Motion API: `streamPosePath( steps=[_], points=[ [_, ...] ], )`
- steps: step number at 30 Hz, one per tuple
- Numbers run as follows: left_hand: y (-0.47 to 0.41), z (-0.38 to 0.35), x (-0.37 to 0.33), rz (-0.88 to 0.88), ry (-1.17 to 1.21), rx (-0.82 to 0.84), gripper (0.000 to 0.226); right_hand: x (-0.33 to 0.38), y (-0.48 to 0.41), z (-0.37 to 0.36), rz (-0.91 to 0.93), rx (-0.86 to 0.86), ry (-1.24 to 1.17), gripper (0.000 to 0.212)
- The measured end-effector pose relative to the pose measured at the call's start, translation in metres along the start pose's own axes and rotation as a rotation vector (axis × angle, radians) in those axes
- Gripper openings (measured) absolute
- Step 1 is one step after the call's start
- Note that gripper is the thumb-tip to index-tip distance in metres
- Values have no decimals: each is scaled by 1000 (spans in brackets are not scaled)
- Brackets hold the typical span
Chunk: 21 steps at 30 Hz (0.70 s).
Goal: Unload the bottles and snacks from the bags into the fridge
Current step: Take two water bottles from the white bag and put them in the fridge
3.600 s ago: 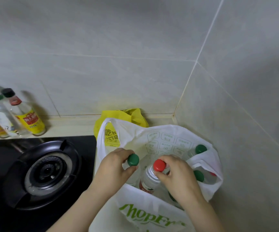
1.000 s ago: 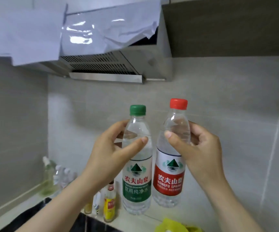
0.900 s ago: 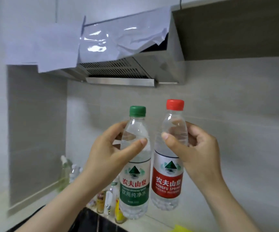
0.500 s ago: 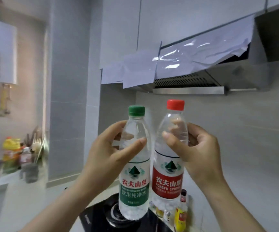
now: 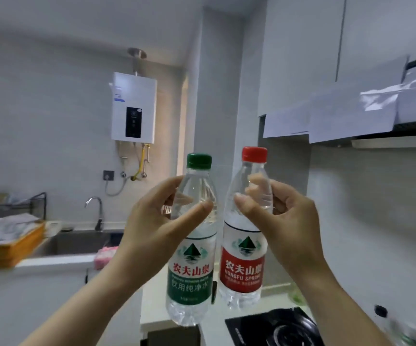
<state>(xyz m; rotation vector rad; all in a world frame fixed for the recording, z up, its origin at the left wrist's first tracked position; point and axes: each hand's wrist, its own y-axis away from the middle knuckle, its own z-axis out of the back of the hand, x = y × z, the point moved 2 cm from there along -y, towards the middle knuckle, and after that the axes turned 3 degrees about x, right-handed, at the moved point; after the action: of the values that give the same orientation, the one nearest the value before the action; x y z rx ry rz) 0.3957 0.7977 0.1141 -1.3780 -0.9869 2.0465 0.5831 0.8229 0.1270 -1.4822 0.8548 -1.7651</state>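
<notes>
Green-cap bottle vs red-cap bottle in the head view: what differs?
Colour: the green-cap bottle has a green cap and green label; the red-cap bottle has both in red.
Holder: the left hand grips the green-cap bottle, the right hand the red-cap bottle.
Height: the green-cap bottle sits slightly lower in frame than the red-cap bottle.
Shared: clear plastic, capped, roughly upright, gripped around the upper part, same mountain logo.

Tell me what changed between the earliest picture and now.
Both bottles came up out of the white bag: the left hand now holds the green-capped bottle and the right hand the red-capped bottle, upright in the air. The view swung left toward the sink. Over the last second, both grips stayed the same.
</notes>
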Motion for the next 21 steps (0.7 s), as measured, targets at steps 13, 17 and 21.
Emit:
streamPosePath(
  steps=[13, 17, 21],
  points=[
    [29, 113, 5, 99, -375, -262, 51, -9, -27, -139, 54, 240, -407, 26],
    [42, 136, -4, 145, -497, -384, 44, -9, -35, -177, 91, 335, -545, 15],
    [57, 153, -18, 181, -618, -490, 45, 2, -39, -214, 141, 460, -719, 21]
  ],
)
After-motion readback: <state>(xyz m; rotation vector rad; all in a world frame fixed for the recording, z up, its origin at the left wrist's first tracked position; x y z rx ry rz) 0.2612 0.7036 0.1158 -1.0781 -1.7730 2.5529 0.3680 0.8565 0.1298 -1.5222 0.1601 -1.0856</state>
